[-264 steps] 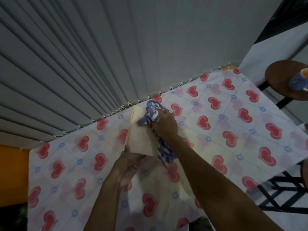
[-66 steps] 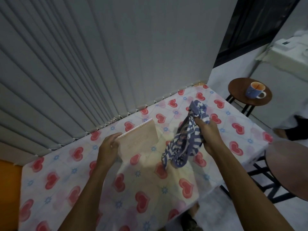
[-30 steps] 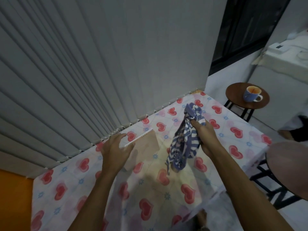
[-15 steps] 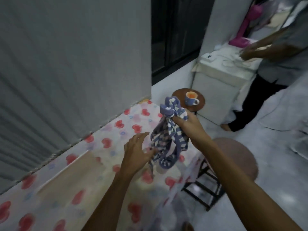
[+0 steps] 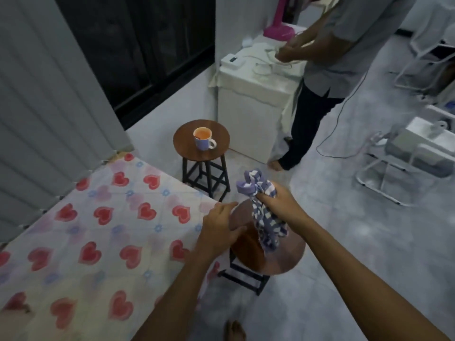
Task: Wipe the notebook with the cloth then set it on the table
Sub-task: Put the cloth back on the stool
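Heart-print table [image 5: 103,217] | right hand [image 5: 278,201] grips cloth [image 5: 266,217] above stool [image 5: 283,259] | left hand [image 5: 219,227] empty, fingers loose

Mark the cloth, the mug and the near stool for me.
cloth [image 5: 267,219], head view, striped middle below the fist
mug [image 5: 203,141], head view, its lilac side
near stool [image 5: 286,259], head view, bare part of the round seat

A: Where's everything around the near stool [image 5: 283,262]?

B: Table [image 5: 86,242] on its left. Far stool [image 5: 187,153] beyond it, mug [image 5: 204,141] on top. Cabinet [image 5: 248,119] farther back, a person [image 5: 327,77] standing at the cabinet's right.
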`<state>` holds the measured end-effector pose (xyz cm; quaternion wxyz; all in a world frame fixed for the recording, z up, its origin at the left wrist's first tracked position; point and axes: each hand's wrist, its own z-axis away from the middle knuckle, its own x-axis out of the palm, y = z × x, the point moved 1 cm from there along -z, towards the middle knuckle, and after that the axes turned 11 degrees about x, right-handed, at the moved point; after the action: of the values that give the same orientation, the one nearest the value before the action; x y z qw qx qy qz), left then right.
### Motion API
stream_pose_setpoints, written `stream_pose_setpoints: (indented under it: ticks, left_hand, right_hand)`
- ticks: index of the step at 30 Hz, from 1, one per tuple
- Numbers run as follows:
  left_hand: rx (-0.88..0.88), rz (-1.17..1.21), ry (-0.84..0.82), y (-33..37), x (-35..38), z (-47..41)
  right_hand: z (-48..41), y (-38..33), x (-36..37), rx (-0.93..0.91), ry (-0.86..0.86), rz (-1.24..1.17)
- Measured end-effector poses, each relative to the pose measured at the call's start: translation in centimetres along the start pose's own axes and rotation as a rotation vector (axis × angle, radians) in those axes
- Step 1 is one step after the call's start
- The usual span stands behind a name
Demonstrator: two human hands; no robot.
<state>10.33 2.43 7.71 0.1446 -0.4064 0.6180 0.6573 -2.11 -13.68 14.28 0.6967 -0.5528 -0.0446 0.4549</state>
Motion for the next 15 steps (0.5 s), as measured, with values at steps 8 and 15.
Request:
stream_pose_setpoints:
  ticks: [8,15]
  left_hand:
    - [-0.097,-0.023,-0.11,-0.6,3.5,-3.3]
    - [-0.121,-0.09,-0.183,-1.1,6.7,-4.5]
  right_hand:
    - [-5.5,9.2,-3.1,0.163,0.059,0.213]
    - [-7.8,15.6,0.3,0.159,-0.013,0.757]
